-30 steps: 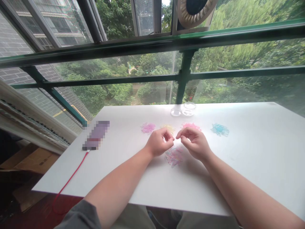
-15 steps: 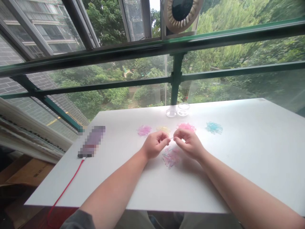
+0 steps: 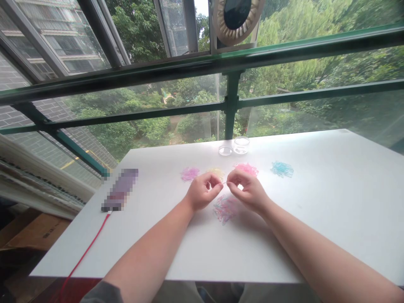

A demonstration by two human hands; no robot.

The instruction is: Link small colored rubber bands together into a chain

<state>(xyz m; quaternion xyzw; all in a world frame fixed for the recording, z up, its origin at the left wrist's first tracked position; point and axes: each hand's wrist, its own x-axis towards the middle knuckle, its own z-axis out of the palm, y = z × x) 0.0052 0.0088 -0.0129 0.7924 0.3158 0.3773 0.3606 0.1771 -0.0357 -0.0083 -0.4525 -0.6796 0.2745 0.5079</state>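
Observation:
My left hand (image 3: 204, 191) and my right hand (image 3: 248, 189) meet above the middle of the table, fingertips a small gap apart. A thin pink rubber band (image 3: 224, 183) spans that gap, pinched by thumb and forefinger on both sides. Below the hands lies a mixed pile of pastel bands (image 3: 224, 209). Behind them are a purple pile (image 3: 190, 174), a yellow pile (image 3: 217, 173) and a pink pile (image 3: 248, 168), the last two partly covered by my hands. A turquoise pile (image 3: 282, 168) sits farther right.
A clear round jar (image 3: 241, 145) and its clear lid (image 3: 225, 150) stand at the far edge of the white table (image 3: 331, 202). At left lies a blurred-out phone (image 3: 121, 189) with a red cable (image 3: 90, 246) running off the near edge. Green railing (image 3: 232, 101) stands behind.
My hands have come very slightly closer together, and less of the pink band shows between them. The view has shifted a little; the piles look the same.

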